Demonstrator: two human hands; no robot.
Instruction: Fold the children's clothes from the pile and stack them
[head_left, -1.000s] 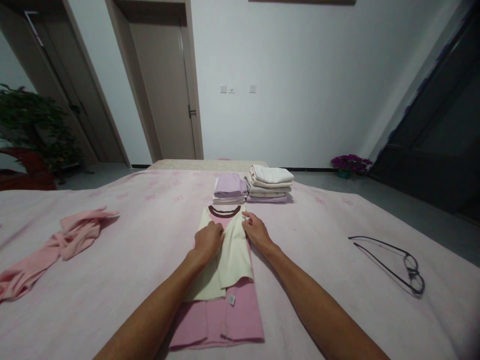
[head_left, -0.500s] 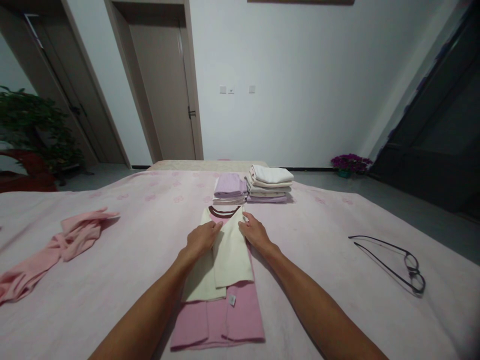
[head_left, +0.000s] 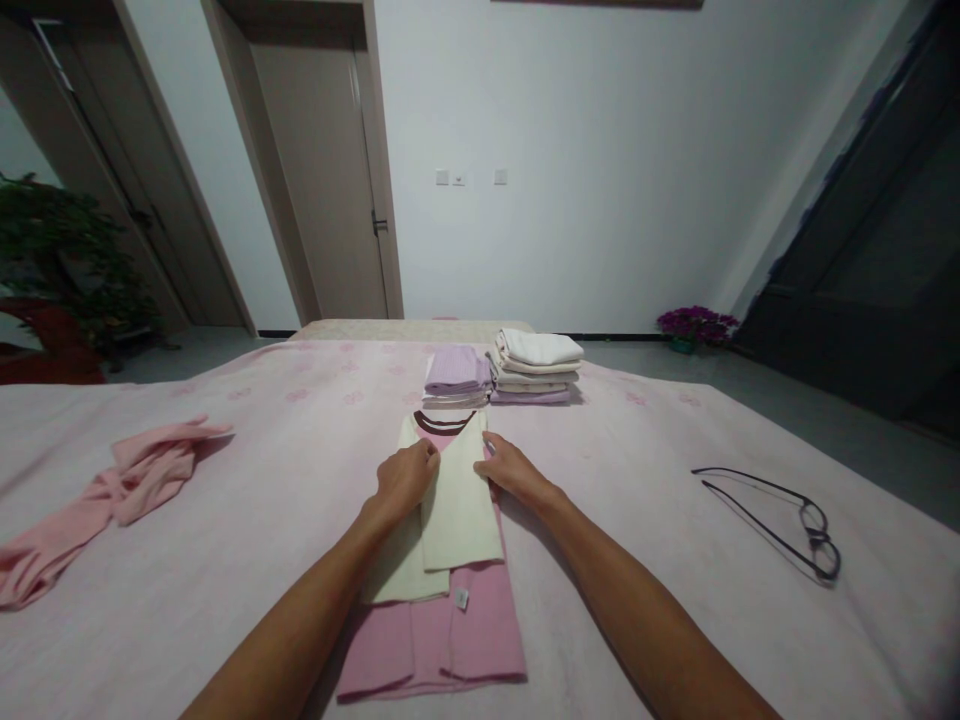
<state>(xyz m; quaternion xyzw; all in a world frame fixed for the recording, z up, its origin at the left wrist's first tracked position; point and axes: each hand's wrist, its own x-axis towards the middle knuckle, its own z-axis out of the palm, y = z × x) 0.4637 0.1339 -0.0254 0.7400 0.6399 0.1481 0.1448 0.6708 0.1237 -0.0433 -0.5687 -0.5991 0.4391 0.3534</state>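
Observation:
A pink shirt (head_left: 487,620) with cream sleeves and a dark brown neckband lies on the bed in front of me, its sides and sleeves folded inward into a long strip. A small white label shows on its pink lower part. My left hand (head_left: 405,475) is closed at the inner edge of the cream sleeve (head_left: 459,510), below the neckband, fingers curled under. On the opposite side, my right hand (head_left: 514,472) pinches the shirt's right edge between thumb and fingers. Both hands partly hide the cloth they grip.
Beyond the shirt stand a lilac folded pile (head_left: 456,372) and a taller stack of folded clothes (head_left: 538,365). Crumpled pink clothing (head_left: 142,470) lies left, black-framed glasses (head_left: 814,535) right. A pink patterned sheet (head_left: 622,500) covers the bed.
My right hand has slid slightly down along the shirt's right edge. My left hand stays at the sleeve. The whole view has shifted a little.

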